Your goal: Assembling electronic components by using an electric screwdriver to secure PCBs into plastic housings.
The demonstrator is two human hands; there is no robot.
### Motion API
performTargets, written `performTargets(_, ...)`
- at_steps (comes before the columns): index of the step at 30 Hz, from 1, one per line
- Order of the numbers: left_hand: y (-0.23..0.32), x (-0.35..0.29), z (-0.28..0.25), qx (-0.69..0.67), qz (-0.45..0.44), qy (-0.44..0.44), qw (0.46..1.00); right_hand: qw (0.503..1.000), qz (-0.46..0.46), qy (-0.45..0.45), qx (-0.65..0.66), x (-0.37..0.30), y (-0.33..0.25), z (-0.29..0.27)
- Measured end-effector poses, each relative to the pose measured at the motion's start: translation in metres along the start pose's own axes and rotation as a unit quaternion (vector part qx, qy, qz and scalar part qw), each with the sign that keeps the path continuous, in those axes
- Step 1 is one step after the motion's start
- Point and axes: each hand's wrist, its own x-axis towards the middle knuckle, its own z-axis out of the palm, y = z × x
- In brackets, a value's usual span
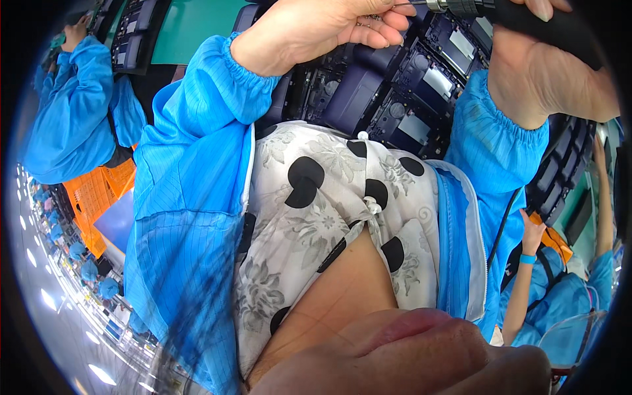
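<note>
My left hand (pixel 329 31) is at the upper middle, palm up with its fingers curled. Several tiny metal pieces that look like screws (pixel 373 21) lie in the cupped fingers. My right hand (pixel 550 72), at the upper right, is wrapped round a black electric screwdriver (pixel 550 33). The screwdriver's metal collar (pixel 454 5) points left, and its thin bit reaches the fingertips of my left hand. Whether the bit touches a screw there is cut off by the top edge. Beneath both hands lie several dark plastic housings (pixel 352 95) with silver plates.
Green work surface (pixel 197 29) shows at the upper left, with more dark housings (pixel 135 33) beside it. A co-worker in a blue smock (pixel 72 112) is at the left, near an orange cloth (pixel 99 197). Another blue-clad person (pixel 559 289) works at the lower right. A black cable (pixel 503 227) hangs along my right sleeve.
</note>
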Motion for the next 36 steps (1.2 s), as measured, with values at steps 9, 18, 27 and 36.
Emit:
performTargets(9, 0.003, 0.003, 0.001, -0.098, -0.006, -0.042, 0.994, 1.000, -0.014, 0.008, -0.018, 0.003, -0.012, 0.001)
performTargets(18, -0.004, 0.015, -0.009, -0.102, -0.015, -0.124, 0.987, 0.999, -0.024, 0.009, -0.027, 0.006, -0.013, 0.007)
performTargets(27, 0.004, 0.011, 0.012, 0.006, 0.064, -0.055, 0.996, 0.998, -0.050, 0.011, -0.044, 0.009, -0.027, 0.020)
performTargets(36, -0.004, 0.006, -0.010, -0.095, 0.029, 0.014, 0.995, 0.999, -0.040, 0.015, -0.011, -0.003, -0.018, 0.020)
